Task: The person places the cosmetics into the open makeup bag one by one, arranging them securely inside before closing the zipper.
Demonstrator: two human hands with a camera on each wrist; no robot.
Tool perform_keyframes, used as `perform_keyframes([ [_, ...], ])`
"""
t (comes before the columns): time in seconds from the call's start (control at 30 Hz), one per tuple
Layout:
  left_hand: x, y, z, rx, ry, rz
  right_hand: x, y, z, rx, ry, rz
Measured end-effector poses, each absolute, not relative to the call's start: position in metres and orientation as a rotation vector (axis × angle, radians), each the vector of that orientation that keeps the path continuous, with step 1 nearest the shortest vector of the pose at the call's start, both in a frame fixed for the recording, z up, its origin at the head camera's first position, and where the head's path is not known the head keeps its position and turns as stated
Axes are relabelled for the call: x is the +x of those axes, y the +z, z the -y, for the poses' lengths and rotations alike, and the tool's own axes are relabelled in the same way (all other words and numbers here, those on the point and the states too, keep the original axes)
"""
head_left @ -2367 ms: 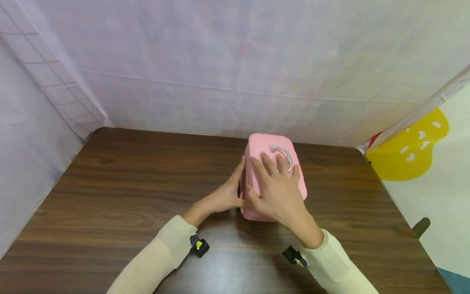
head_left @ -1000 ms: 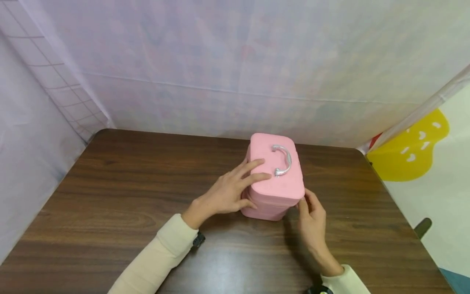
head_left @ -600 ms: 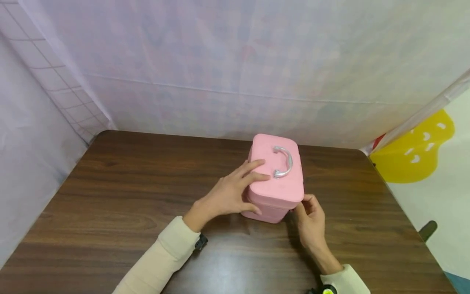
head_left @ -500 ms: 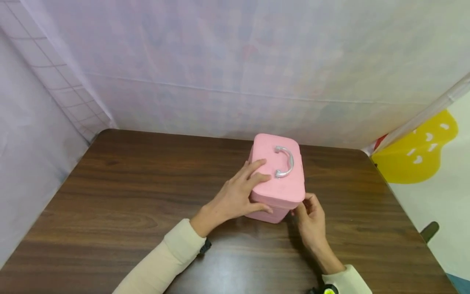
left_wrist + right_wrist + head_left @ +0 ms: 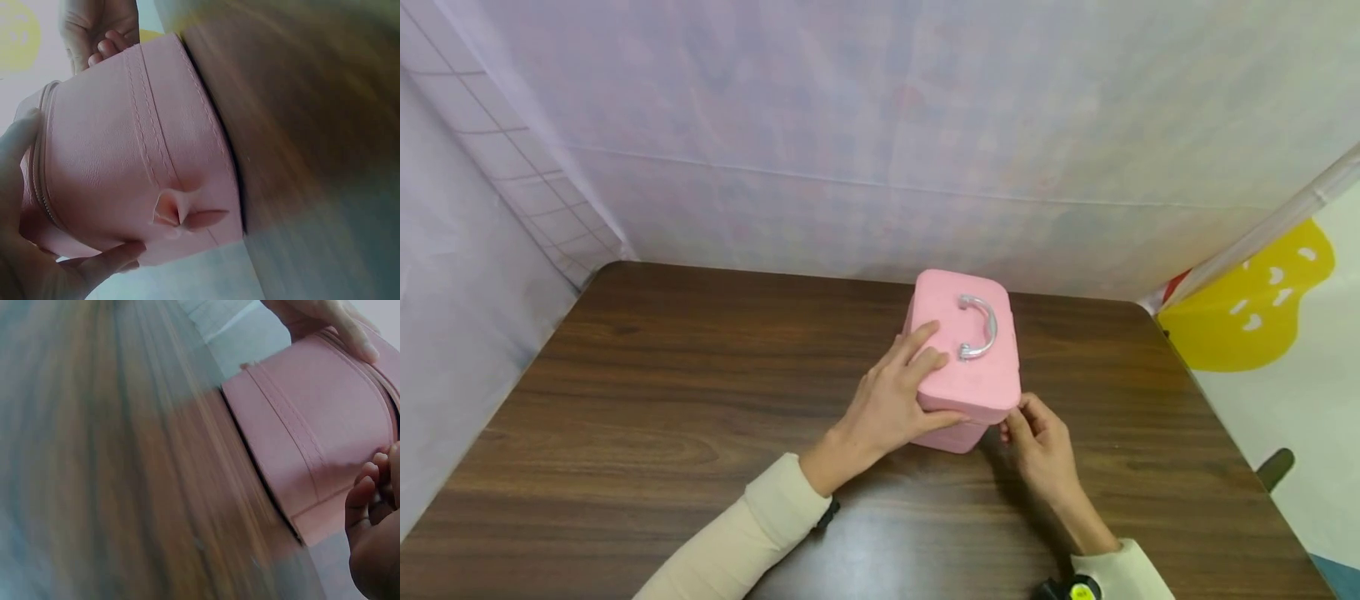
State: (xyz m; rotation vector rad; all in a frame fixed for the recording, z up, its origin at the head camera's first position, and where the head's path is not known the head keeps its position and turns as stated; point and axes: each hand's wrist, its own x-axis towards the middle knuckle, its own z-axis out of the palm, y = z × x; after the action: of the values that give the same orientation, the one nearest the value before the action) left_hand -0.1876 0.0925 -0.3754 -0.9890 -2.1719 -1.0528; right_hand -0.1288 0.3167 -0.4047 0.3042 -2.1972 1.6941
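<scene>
A pink cosmetic case with a silver handle on its lid stands upright on the table. My left hand grips its left front corner, two fingertips on the lid and the thumb across the front by the seam. A zipper runs below the lid, and a small pink bow decorates the side in the left wrist view. At the right front corner, my right hand pinches at the zipper line with curled fingers. Those fingers hide the zipper pull. The lid is down.
The brown wooden table extends left and right of the case. A pale curtain hangs along its back edge. A yellow shape marks the white surface at right, with a dark green shape beyond the table edge.
My right hand has gone from the lid to the right front corner. My left hand has moved from the left side onto the lid edge, its thumb sliding right across the front.
</scene>
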Motion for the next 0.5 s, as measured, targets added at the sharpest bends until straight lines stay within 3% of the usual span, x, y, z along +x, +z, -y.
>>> perform_keyframes([
  [0.5, -0.183, -0.372, -0.100, -0.886, -1.053, 2.293, -0.118, -0.402, -0.330, 0.528, 1.591, 2.312],
])
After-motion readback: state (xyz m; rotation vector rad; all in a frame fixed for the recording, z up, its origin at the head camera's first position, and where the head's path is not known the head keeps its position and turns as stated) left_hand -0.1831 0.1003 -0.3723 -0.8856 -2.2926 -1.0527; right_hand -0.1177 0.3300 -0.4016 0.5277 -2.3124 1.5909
